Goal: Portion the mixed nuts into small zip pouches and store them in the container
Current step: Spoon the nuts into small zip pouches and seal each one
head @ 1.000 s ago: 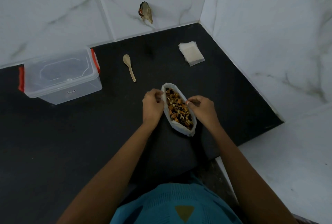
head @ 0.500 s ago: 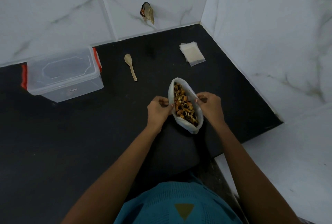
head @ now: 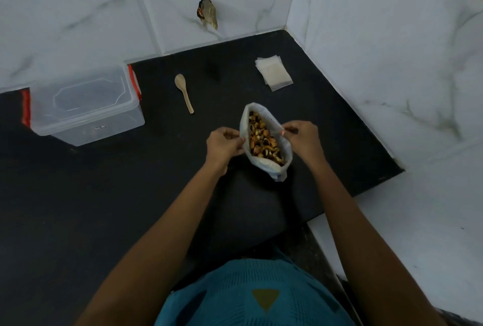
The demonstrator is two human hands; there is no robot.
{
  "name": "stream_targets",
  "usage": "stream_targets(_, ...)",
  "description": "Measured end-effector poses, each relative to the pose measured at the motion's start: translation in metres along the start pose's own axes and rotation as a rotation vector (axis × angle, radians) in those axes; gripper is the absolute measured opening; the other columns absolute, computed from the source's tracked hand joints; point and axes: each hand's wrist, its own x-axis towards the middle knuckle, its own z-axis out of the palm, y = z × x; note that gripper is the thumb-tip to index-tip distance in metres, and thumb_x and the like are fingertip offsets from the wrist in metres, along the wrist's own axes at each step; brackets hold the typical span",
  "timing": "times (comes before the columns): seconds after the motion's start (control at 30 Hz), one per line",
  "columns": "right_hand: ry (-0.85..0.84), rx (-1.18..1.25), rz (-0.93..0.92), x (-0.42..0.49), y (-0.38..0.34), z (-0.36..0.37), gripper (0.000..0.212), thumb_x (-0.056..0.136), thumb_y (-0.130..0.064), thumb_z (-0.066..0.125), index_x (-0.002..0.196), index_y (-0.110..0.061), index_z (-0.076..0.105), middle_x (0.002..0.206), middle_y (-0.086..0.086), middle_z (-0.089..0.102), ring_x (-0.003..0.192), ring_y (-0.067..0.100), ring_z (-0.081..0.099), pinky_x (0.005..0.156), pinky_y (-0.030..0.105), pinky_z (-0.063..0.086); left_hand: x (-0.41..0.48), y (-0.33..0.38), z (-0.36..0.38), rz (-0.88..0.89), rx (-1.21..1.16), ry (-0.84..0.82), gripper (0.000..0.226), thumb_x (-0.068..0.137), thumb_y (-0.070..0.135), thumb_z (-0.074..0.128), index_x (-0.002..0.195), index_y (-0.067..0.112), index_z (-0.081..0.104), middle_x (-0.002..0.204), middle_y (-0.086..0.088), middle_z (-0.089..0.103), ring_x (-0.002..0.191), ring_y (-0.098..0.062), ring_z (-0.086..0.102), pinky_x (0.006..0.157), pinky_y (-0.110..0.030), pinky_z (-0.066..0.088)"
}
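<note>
Left hand (head: 223, 144): grip pinched on left rim of nut bag (head: 274, 171), frame centre.
Right hand (head: 303, 140): grip pinched on right rim.
Container (head: 86, 106): upper left, lidded.
Zip pouches (head: 274, 72): upper right.

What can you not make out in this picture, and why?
Head view:
Inside the container: hazy through its shut lid; label too small.
Number in the pouch stack: too small to count.
Bottom of the bag: under the mixed nuts.
Some fingers of the left hand and right hand: curled out of sight.
</note>
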Motion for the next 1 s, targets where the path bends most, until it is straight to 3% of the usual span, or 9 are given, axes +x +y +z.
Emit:
stream_targets(0.2, -0.054, 0.013, 0.053, -0.005, 0.01, 0.014, 0.017, 0.088, -0.014, 0.059, 0.104, -0.014, 0.066, 0.105, 0.003, 0.065, 0.092, 0.01, 0.057, 0.082, 0.027, 0.046, -0.005, -0.022, 0.0, -0.033, -0.014, 0.021, 0.016, 0.087, 0.002, 0.058, 0.101, 0.009, 0.054, 0.095, -0.004, 0.059, 0.083, -0.011, 0.062, 0.066, -0.022, 0.055)
stream_targets(0.43, -0.136, 0.115, 0.079, -0.005, 0.011, 0.012, 0.025, 0.082, -0.013, 0.068, 0.106, -0.007, 0.066, 0.102, 0.006, 0.066, 0.091, 0.012, 0.06, 0.08, 0.023, 0.046, -0.003, -0.028, 0.001, -0.059, -0.013, 0.033, 0.015, 0.088, 0.002, 0.057, 0.101, 0.009, 0.052, 0.095, -0.003, 0.058, 0.084, -0.011, 0.06, 0.064, -0.02, 0.053)
stream_targets(0.7, -0.167, 0.141, 0.111, -0.002, 0.016, 0.01, 0.029, 0.084, -0.029, 0.065, 0.107, -0.011, 0.064, 0.104, 0.0, 0.062, 0.097, 0.011, 0.057, 0.085, 0.027, 0.047, 0.004, -0.03, -0.003, -0.079, 0.078, 0.014, 0.024, 0.084, 0.011, 0.065, 0.102, 0.015, 0.051, 0.104, -0.003, 0.056, 0.098, -0.015, 0.056, 0.08, -0.027, 0.051)
stream_targets(0.83, -0.131, 0.176, 0.12, 0.007, 0.011, 0.008, 0.019, 0.086, -0.025, 0.063, 0.1, -0.012, 0.066, 0.103, 0.003, 0.065, 0.095, 0.014, 0.06, 0.089, 0.033, 0.05, 0.012, -0.025, -0.004, -0.039, 0.07, 0.065, 0.022, 0.085, 0.015, 0.063, 0.104, 0.016, 0.051, 0.106, -0.004, 0.057, 0.1, -0.015, 0.057, 0.088, -0.031, 0.05)
stream_targets(1.0, -0.088, 0.207, 0.082, 0.028, -0.003, 0.006, 0.016, 0.088, -0.018, 0.06, 0.1, -0.009, 0.066, 0.09, 0.002, 0.063, 0.077, 0.01, 0.059, 0.074, 0.025, 0.049, 0.033, -0.005, 0.004, 0.147, 0.17, 0.166, 0.013, 0.088, 0.013, 0.058, 0.102, 0.013, 0.056, 0.099, -0.001, 0.057, 0.093, -0.012, 0.055, 0.084, -0.027, 0.049)
